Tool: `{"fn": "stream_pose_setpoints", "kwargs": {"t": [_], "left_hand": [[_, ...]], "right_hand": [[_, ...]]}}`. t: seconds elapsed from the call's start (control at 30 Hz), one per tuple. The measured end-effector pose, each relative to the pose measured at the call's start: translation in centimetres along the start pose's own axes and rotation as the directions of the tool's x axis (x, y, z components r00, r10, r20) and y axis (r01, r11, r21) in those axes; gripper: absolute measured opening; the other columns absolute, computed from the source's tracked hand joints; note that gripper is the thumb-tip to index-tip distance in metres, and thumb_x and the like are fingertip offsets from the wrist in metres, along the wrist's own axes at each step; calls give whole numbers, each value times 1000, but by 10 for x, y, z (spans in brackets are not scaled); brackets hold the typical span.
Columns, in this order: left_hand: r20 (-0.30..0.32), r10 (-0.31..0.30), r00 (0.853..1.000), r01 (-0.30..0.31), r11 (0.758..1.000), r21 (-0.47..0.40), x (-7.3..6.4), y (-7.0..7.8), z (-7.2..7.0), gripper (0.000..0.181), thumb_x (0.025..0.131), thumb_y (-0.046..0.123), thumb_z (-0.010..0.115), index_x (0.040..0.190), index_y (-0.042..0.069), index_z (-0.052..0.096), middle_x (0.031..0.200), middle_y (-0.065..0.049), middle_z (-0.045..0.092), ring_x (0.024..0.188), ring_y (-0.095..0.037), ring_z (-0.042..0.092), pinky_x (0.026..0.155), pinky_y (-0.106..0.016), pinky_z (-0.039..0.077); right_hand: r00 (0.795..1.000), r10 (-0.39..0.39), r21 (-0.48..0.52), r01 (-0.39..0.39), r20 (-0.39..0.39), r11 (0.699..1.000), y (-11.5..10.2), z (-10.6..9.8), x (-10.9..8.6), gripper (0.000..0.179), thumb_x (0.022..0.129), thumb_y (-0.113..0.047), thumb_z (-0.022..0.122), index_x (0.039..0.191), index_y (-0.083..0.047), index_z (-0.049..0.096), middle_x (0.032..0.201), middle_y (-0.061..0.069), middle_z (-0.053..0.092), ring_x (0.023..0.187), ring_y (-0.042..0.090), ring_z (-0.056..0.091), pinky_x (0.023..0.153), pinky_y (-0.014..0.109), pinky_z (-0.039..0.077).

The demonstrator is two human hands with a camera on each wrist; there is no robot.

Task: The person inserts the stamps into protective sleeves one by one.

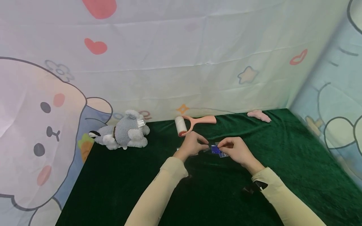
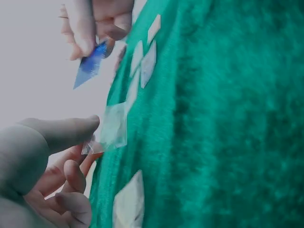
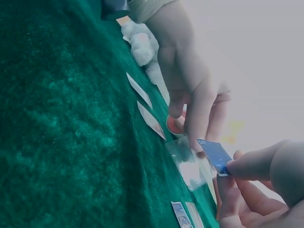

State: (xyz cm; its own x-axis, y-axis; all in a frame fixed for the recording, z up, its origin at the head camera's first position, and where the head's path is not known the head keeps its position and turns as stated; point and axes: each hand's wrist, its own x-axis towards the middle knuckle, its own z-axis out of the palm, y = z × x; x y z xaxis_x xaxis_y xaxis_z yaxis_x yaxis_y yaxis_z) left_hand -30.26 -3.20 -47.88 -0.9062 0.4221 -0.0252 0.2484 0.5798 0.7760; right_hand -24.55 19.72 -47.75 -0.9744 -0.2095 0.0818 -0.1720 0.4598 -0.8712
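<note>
My left hand (image 1: pixel 192 145) pinches a small clear plastic sleeve (image 2: pixel 115 126) between thumb and fingers, just above the green cloth. To its right, my right hand (image 1: pixel 236 150) pinches a small blue printed card (image 3: pixel 214 154) by one edge. In the head view the blue card (image 1: pixel 216 149) faces the left hand, apart from the sleeve. Several small flat pieces (image 2: pixel 148 64) lie on the cloth near the right hand in the left wrist view. More pale flat pieces (image 3: pixel 151 121) lie by the left hand in the right wrist view, partly hidden in the head view.
A lint roller (image 1: pixel 181 126) with a peach handle lies behind the left hand. On the back left rests a grey and white plush toy (image 1: pixel 127 131). A pink fluffy item (image 1: pixel 258 115) lies at the back right. Green cloth (image 1: pixel 118 185) covers the table; a printed curtain (image 1: pixel 169 47) hangs behind.
</note>
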Motion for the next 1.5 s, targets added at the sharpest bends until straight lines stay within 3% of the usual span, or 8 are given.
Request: {"fn": "stream_pose_setpoints", "kwargs": {"t": [0.17, 0.33, 0.53, 0.83, 1.0, 1.23, 1.33, 1.5], "left_hand": [[-44, 29, 999, -29, 1000, 0, -3, 4, -5, 12, 92, 19, 84, 102, 12, 84, 103, -3, 77, 78, -13, 66, 71, -31, 57], [-76, 20, 997, -22, 999, -26, -8, 2, -10, 7, 91, 21, 85, 96, 16, 83, 102, 0, 77, 90, -15, 69, 83, -37, 59], [-84, -5, 996, -1, 997, -72, -14, -4, -13, 9, 89, 24, 87, 92, 18, 82, 97, 2, 76, 87, -15, 69, 80, -36, 59], [-119, 21, 993, -27, 999, -41, -19, -14, -17, 10, 86, 22, 90, 86, 18, 81, 91, 2, 73, 77, -15, 66, 71, -32, 56], [-87, 59, 994, -66, 994, -86, -23, -19, -20, 11, 90, 16, 86, 97, 14, 77, 96, 1, 74, 81, -16, 67, 75, -34, 57], [-14, 58, 998, -59, 993, -102, -27, -21, -23, 39, 95, 18, 81, 131, 4, 71, 115, -4, 76, 87, -14, 70, 78, -32, 59], [7, 44, 999, -44, 996, -72, -28, -22, -24, 37, 96, 21, 80, 129, 5, 73, 120, -5, 76, 86, -16, 70, 77, -33, 59], [16, 59, 998, -59, 998, -30, -31, -26, -26, 19, 97, 24, 78, 112, 12, 82, 130, -1, 73, 102, -17, 68, 87, -34, 58]], "right_hand": [[1000, -6, 8, 6, 7, 1000, -1, 1, 1, 11, 101, -4, 69, 105, -6, 78, 110, 13, 74, 89, 24, 66, 78, 35, 55], [1000, -17, 21, 17, 8, 1000, -1, 2, 1, 11, 102, -5, 68, 107, -6, 78, 112, 13, 74, 90, 24, 66, 79, 35, 55], [999, -32, 38, 32, 16, 999, -2, 3, 2, 12, 102, -4, 67, 107, -6, 78, 112, 13, 73, 90, 25, 65, 78, 33, 55], [998, -60, 26, 60, 28, 998, -4, 6, 3, 13, 102, -5, 66, 109, -4, 77, 110, 14, 73, 87, 21, 63, 73, 30, 54], [999, -33, 39, 32, 39, 999, -6, 8, 4, 14, 101, -5, 67, 112, -4, 76, 109, 14, 73, 84, 22, 64, 70, 30, 54], [999, -36, 45, 34, 35, 998, -7, 10, 6, 12, 101, -6, 69, 111, -6, 77, 110, 12, 73, 86, 25, 64, 71, 31, 54], [998, -42, 57, 40, 38, 998, -6, 11, 7, 12, 101, -8, 69, 110, -7, 77, 110, 12, 74, 86, 24, 64, 72, 30, 54], [997, -72, 86, 69, 40, 994, -6, 13, 9, 12, 102, -8, 68, 111, -5, 76, 111, 14, 73, 87, 24, 64, 74, 29, 54]]}}
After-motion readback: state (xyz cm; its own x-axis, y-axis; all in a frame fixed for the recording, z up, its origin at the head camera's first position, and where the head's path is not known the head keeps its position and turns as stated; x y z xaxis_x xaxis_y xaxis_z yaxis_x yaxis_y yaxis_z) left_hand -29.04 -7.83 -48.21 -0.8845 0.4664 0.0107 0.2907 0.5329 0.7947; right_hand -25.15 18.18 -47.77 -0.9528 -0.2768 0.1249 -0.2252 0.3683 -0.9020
